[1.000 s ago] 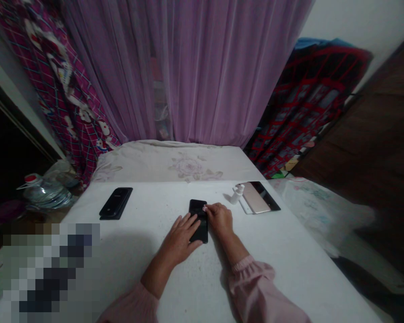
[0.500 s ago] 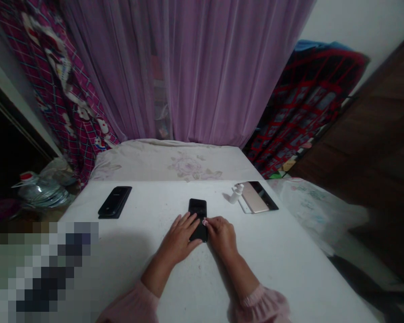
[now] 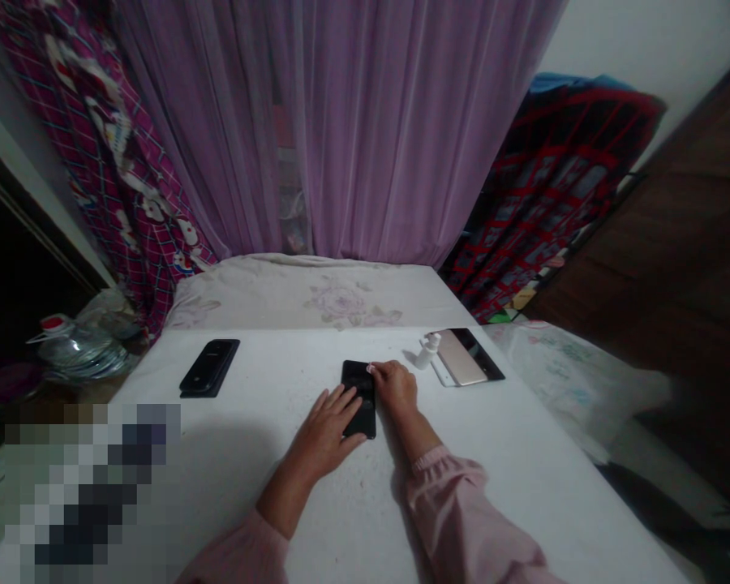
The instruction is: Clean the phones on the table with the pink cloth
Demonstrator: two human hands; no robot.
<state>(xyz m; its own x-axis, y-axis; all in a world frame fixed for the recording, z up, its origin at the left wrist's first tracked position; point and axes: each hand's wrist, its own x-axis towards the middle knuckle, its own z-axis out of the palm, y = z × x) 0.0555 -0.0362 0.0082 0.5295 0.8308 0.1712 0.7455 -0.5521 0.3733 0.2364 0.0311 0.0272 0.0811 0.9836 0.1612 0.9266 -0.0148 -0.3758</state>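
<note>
A black smartphone (image 3: 367, 422) lies flat on the white tabletop in front of me, its long side pointing away. My left hand (image 3: 327, 423) rests across its left part with the fingers stretched out, covering some of the screen. At the phone's far right corner is my right hand (image 3: 400, 389), its fingertips pinched on a small pinkish-white piece (image 3: 371, 369). The piece meets the phone's edge; whether it is cloth or tissue I cannot make out.
Two dark phones (image 3: 208, 367) lie stacked at the left. On the right, a small white spray bottle (image 3: 427, 350) stands beside several overlapping phones (image 3: 462, 357), one gold-backed. Behind the table hangs a purple curtain (image 3: 389, 138). A large plastic bottle (image 3: 73, 349) is off the left side.
My right hand has slid away from me along the phone's right edge, taking the pinkish-white piece from mid-side to the far corner. My left hand and the phone stay put.
</note>
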